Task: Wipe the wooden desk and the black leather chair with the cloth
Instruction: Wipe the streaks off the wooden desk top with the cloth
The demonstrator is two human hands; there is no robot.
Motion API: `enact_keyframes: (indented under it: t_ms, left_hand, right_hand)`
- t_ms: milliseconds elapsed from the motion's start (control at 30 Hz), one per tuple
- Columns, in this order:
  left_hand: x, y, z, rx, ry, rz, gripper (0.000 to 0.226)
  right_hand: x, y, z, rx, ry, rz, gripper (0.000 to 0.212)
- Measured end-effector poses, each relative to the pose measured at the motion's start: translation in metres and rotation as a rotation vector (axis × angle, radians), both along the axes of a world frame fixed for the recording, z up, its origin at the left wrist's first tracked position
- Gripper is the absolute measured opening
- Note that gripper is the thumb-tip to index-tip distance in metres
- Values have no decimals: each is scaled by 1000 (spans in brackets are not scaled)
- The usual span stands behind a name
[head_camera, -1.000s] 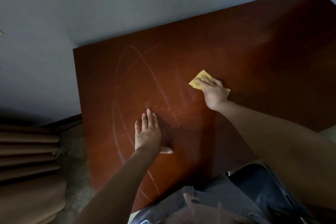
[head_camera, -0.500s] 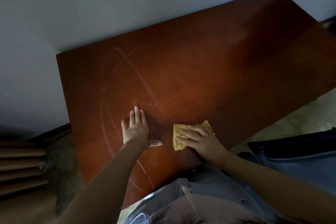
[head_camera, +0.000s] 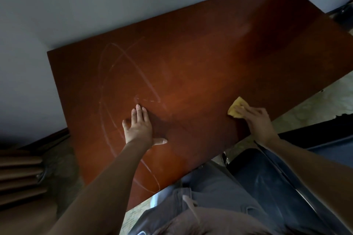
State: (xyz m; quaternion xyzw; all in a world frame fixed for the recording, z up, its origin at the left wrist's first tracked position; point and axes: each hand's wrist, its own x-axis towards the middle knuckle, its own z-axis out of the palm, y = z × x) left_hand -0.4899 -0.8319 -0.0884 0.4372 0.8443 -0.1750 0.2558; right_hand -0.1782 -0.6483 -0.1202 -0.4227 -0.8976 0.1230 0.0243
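Note:
The reddish-brown wooden desk (head_camera: 200, 59) fills the middle of the head view, with pale curved wipe streaks on its left half. My left hand (head_camera: 140, 128) lies flat on the desk top, fingers straight and thumb out. Near the desk's front right edge my right hand (head_camera: 257, 119) presses the yellow cloth (head_camera: 236, 108) down on the wood, fingers spread over it. The black leather chair (head_camera: 277, 181) sits low at the right, just below the desk's front edge, partly hidden by my right forearm.
A grey-blue wall (head_camera: 95, 5) runs behind the desk. Brown stacked slats (head_camera: 19, 173) stand at the lower left on the floor. Pale patterned floor (head_camera: 315, 105) shows to the right of the desk. My grey trousers (head_camera: 200, 206) are at the bottom.
My right hand has slid the cloth from the desk's middle toward the front, then right along the front edge. My left hand has stayed flat in place. The camera view shifted.

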Motion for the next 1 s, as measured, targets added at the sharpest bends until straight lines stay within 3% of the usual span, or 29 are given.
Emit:
enact_keyframes:
  t_ms: [67,167,267,500,633,733,833,1000]
  left_hand:
    - [1,-1,0,7,-8,5,137]
    - [1,-1,0,-2,-8,4,137]
    - [1,-1,-1,7,-18,14,137]
    - [1,-2,-1,35,-11,3,137]
    - [1,-3,-1,40,2,-2,138]
    - [0,-2,-1,16,15,-20,138]
    - [-1,1,-1,3,45,-44,139]
    - [-1,0,-1,4,66,-42,140]
  right_hand:
    - [-10,3,-4,13,49,-142,45]
    - [-32,-13,-9,41,80,-330,44]
    - [-48,-44,-11,87,90,-326,48]
    - [-41,-105,-5,137,204,264,66]
    - [-26,-95,3,28,193,606,42]
    - [-27,-75,10,52,102,811,49]
    - [-47,-53,9,86,104,878,61]
    - [-117,-7,18,54,80,838,50]
